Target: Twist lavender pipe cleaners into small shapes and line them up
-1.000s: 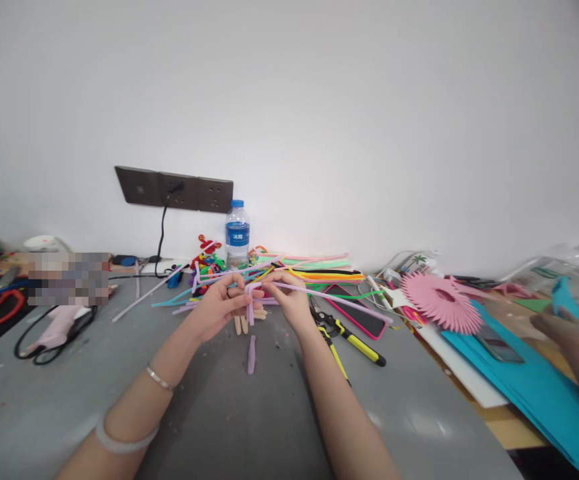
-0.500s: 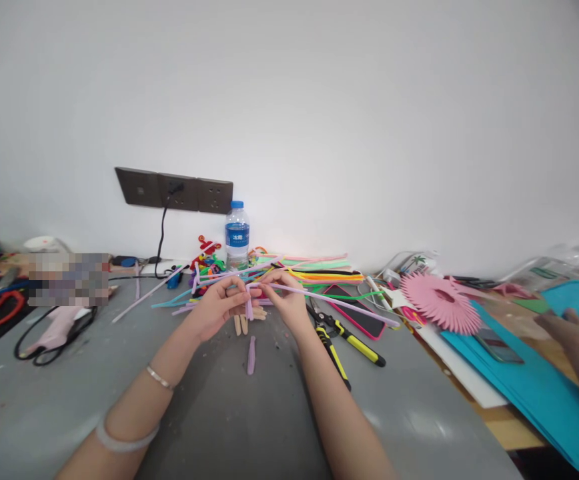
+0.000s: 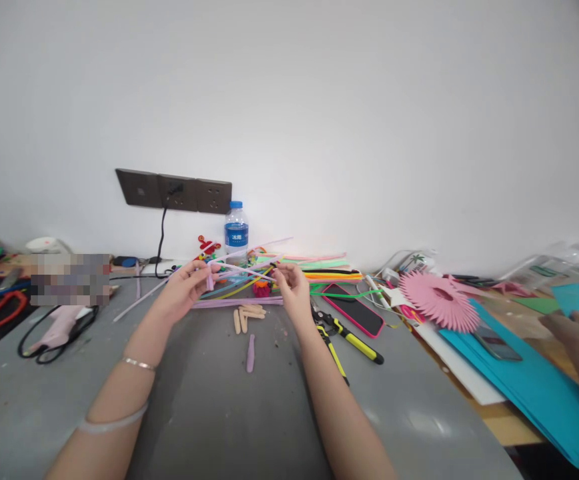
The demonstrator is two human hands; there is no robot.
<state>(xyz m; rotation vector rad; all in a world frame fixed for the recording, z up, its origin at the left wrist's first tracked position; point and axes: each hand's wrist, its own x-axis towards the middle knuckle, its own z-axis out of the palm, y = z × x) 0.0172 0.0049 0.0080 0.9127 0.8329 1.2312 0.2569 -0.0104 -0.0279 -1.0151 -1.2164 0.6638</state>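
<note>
My left hand (image 3: 188, 288) pinches a short folded bundle of lilac pipe cleaner (image 3: 210, 279). From its top a lilac strand (image 3: 244, 269) runs across to my right hand (image 3: 294, 293), whose thumb and fingertips are closed on it. Below and between the hands, several beige twisted pieces (image 3: 247, 315) lie on the grey table (image 3: 209, 413). A single twisted lilac piece (image 3: 250, 353) lies nearer to me. Behind the hands is a pile of loose pipe cleaners (image 3: 327, 275) in many colours.
Yellow-and-black pliers (image 3: 354, 341) and a pink-edged phone (image 3: 354, 311) lie right of my right hand. A water bottle (image 3: 236, 233) stands at the wall. Far left is a pink glue gun (image 3: 55, 331). Another person's hand (image 3: 577, 337) is at right, above blue sheets (image 3: 534, 393).
My hands have drawn apart, the left moving left with the folded bundle. The strand that stuck out far to the right now spans between them. The beige pieces show more fully.
</note>
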